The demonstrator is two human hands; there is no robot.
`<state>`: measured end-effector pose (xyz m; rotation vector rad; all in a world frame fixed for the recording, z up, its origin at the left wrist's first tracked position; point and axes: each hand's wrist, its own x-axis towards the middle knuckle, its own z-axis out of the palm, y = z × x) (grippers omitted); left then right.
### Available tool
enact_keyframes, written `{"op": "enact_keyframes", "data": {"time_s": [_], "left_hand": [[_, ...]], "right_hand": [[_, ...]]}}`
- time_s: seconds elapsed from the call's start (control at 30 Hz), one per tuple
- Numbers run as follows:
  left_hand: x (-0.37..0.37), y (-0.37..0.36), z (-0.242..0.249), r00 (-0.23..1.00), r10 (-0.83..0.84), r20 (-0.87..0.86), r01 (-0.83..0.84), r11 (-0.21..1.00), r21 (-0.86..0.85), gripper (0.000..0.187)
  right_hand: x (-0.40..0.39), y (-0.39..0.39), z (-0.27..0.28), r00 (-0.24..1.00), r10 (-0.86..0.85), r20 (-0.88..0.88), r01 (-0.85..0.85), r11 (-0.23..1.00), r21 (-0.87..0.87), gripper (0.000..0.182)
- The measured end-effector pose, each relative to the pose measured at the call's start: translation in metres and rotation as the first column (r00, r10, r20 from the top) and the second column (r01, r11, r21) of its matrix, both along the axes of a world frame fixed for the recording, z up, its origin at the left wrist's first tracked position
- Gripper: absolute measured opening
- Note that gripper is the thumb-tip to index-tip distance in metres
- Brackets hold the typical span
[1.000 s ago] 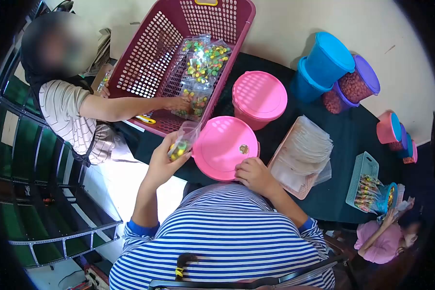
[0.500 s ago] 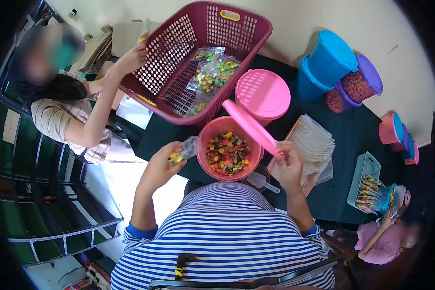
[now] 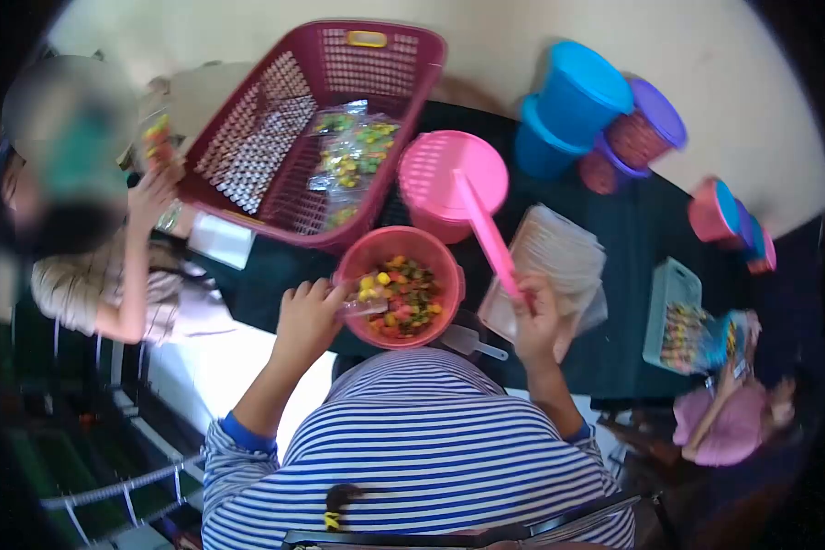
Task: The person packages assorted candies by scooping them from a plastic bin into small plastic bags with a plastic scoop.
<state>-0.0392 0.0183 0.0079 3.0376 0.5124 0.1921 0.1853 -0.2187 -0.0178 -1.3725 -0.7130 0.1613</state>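
Note:
My left hand (image 3: 310, 316) is closed on a small clear container (image 3: 359, 308), tilted over the left rim of the pink bucket (image 3: 350, 262). Yellow pieces show at the container's mouth, above the colourful round pieces (image 3: 409, 298) in the bucket. In my right hand (image 3: 535, 316) is the edge of a pink lid (image 3: 486, 234), held upright to the right of the bucket. A clear scoop (image 3: 467, 341) lies by the bucket's lower right side.
Filled bags (image 3: 348, 170) lie in a maroon basket (image 3: 339, 234). Behind the bucket stands a lidded pink tub (image 3: 454, 179); blue tubs (image 3: 582, 92) and a tray of clear bags (image 3: 559, 261) are further right. One person (image 3: 92, 266) sits left, another (image 3: 724, 422) right.
My left hand has moved the small container over the bucket and tipped it. The lid in my right hand stands steeper. The whole view has shifted, and the person at left has moved a filled bag.

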Motion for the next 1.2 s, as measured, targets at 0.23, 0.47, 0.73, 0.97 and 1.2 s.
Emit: {"op": "enact_keyframes", "data": {"time_s": [0.23,0.47,0.73,0.97,1.2], "left_hand": [[-0.009,-0.013,-0.014,0.999,0.041,0.006,-0.04,0.989,-0.144,0.048],[-0.012,-0.007,-0.024,0.904,0.345,0.253,-0.112,0.762,-0.638,0.052],[-0.032,0.001,-0.042,0.665,0.523,0.533,0.299,0.467,-0.832,0.05],[-0.023,-0.007,0.018,0.541,0.679,0.496,0.648,0.04,-0.761,0.058],[-0.021,-0.01,0.0,0.612,0.549,0.569,0.693,-0.027,-0.72,0.061]], "right_hand": [[-0.008,-0.002,-0.005,0.998,0.031,0.063,-0.024,0.995,-0.102,0.015],[-0.011,0.007,0.007,0.945,0.043,0.323,-0.002,0.992,-0.126,0.016],[-0.031,0.012,-0.005,0.753,0.223,0.619,-0.04,0.954,-0.296,0.018],[-0.044,0.02,-0.035,0.569,0.487,0.663,-0.112,0.844,-0.524,0.015],[-0.029,0.022,-0.04,0.487,0.682,0.546,-0.227,0.702,-0.675,0.016]]}}
